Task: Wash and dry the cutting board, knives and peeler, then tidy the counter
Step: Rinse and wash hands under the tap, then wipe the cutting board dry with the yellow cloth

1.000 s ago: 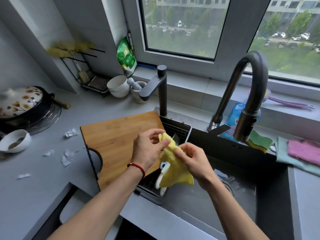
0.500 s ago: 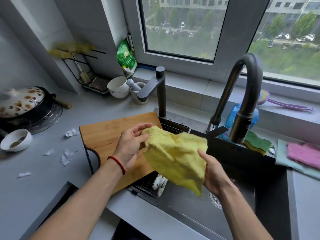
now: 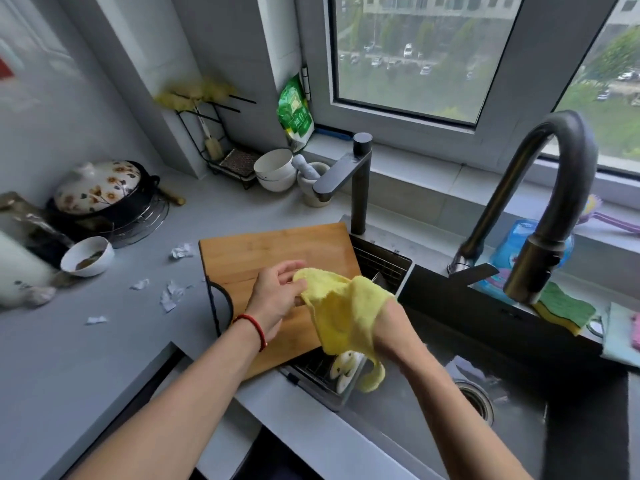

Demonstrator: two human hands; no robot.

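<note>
The wooden cutting board [image 3: 277, 261] lies flat with its near right corner overhanging the drain rack [image 3: 325, 370] at the left end of the sink [image 3: 433, 420], and its surface looks bare and free of scraps, so the washing seems done. Directly over that corner of the board, both hands spread a yellow cloth [image 3: 341, 317]: the left hand [image 3: 277, 296] pinches one edge between thumb and curled fingers, and the right hand [image 3: 394, 327] grips the opposite edge, though its fingers are hidden under the fabric. This reads as the start of drying the board, or of wiping down. Neither knives nor peeler can be made out with certainty; something white sits in the rack below the board's corner. Left of the board, torn paper scraps [image 3: 171, 292] litter the counter [image 3: 104, 358], and farther left stands a used white bowl [image 3: 88, 256], so the tidying is still to do.
</note>
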